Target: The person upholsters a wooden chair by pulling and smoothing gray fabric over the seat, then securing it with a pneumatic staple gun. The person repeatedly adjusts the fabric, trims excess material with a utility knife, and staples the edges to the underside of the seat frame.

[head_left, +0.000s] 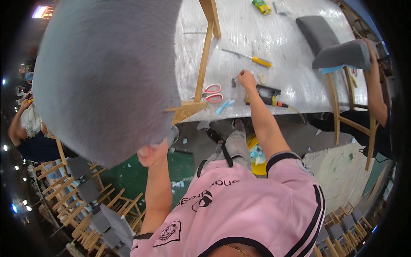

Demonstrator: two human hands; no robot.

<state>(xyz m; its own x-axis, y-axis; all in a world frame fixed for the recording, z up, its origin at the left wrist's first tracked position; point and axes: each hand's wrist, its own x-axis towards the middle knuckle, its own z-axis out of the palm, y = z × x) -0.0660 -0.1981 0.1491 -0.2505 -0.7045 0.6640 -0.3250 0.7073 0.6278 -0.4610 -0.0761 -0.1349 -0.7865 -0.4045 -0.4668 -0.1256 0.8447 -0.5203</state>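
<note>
A large grey upholstered chair (pixel 107 81) with pale wooden legs fills the upper left, close to me, one leg frame resting over the table. My left hand (pixel 153 153) is closed on the lower edge of its cushion. Over the table, my right hand (pixel 247 80) has its fingers curled together at the tabletop; what they hold, if anything, is hidden. Beside those fingertips lies a small dark piece (pixel 234 82). Just right of the hand are a small beige piece (pixel 261 78) and a black and yellow staple gun (pixel 269 95) with a hose.
Red-handled scissors (pixel 212 93), a blue scrap (pixel 224 106) and a yellow-handled screwdriver (pixel 260 61) lie on the plastic-covered table (pixel 295 85). At right, a co-worker's arm (pixel 376 90) holds another grey chair (pixel 344 53). A yellow bucket (pixel 255 158) of scraps stands below the table edge.
</note>
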